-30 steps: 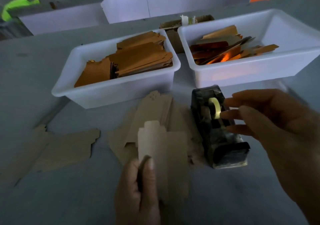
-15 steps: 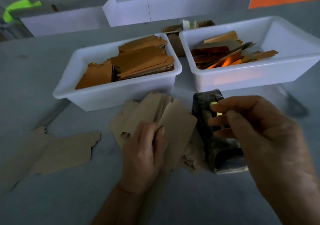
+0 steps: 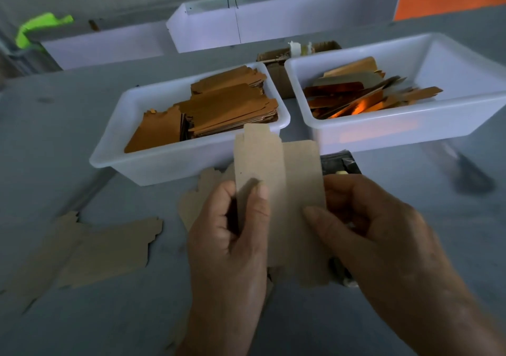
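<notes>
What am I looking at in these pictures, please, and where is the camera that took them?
There is no machine here. Every picture comes from one wide-angle camera worn on a person's head, looking forward and down at their two bare hands. The left hand and the right hand each pinch one flat pale-brown cardboard cut-out, holding it up above the grey table. More flat cardboard blanks lie on the table to the left. Behind them stand two white plastic tubs. The left tub holds stacked orange-brown card pieces, and the right tub holds a looser pile of similar pieces. A dark tape dispenser shows behind the held card, mostly hidden.
</notes>
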`<state>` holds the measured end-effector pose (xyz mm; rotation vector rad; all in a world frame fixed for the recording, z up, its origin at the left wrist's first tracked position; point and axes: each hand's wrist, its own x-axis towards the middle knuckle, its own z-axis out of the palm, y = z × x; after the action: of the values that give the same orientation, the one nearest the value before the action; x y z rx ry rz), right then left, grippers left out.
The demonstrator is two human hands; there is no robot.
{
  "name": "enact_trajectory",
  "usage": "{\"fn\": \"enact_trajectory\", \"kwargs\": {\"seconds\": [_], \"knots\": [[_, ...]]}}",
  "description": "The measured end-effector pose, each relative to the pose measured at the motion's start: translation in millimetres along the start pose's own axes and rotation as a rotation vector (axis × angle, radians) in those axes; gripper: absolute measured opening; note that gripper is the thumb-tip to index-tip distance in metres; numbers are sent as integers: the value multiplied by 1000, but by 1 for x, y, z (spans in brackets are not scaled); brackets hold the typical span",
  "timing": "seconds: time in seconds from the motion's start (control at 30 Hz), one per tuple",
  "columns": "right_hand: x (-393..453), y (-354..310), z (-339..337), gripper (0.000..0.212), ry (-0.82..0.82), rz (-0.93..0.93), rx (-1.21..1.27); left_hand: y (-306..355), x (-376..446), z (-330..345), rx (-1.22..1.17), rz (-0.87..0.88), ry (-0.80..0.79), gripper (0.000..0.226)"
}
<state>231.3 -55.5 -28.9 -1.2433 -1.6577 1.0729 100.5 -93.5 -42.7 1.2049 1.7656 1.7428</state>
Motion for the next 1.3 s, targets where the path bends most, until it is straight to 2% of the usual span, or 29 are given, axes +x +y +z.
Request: {"fn": "enact_trajectory", "kwargs": {"seconds": [0.07,0.17,0.27,0.33,0.47,0.57,0.67,0.73,0.83,0.87,0.93,1.03,1.1,1.17,1.3], "knots": [[-1,1,2,24,0,-13,-4,1,0,1,-23,-56,-64,17],[-5,2,6,16,44,-59,-16,1,0,1,-26,-126,-148,18],[-8,4,10,17,145,-253,-307,2,-1,3,-23,-131,-206,17],[-12,2,14,23,191,-314,-418,2,-2,4,-46,-155,-203,15],[-19,-4,21,39,91,-378,-412,7,-6,4,-132,-221,-234,20],[-24,-10,22,54,-46,-356,-327,12,-9,2,-113,-174,-289,34],[-23,-7,18,54,-98,-361,-308,13,-10,-1,-62,-138,-333,29],[-20,-3,14,44,-70,-336,-276,12,-10,-4,-62,-163,-338,21],[-18,0,4,24,45,-260,-267,12,-6,-12,-83,-192,-414,20],[-16,-1,0,28,57,-204,-241,14,-5,-14,-99,-209,-456,20],[-12,-6,-6,43,15,-34,-49,17,-2,-17,-168,-281,-544,20],[-9,-8,-10,39,-192,182,320,19,-1,-18,-219,-391,-671,28],[-7,-7,-10,33,-214,228,393,21,-2,-18,-205,-412,-729,28],[-6,-6,-10,33,-187,219,399,21,-3,-16,-203,-400,-705,25],[-8,-7,-9,44,-91,124,287,25,-6,-10,-143,-359,-480,27]]}}
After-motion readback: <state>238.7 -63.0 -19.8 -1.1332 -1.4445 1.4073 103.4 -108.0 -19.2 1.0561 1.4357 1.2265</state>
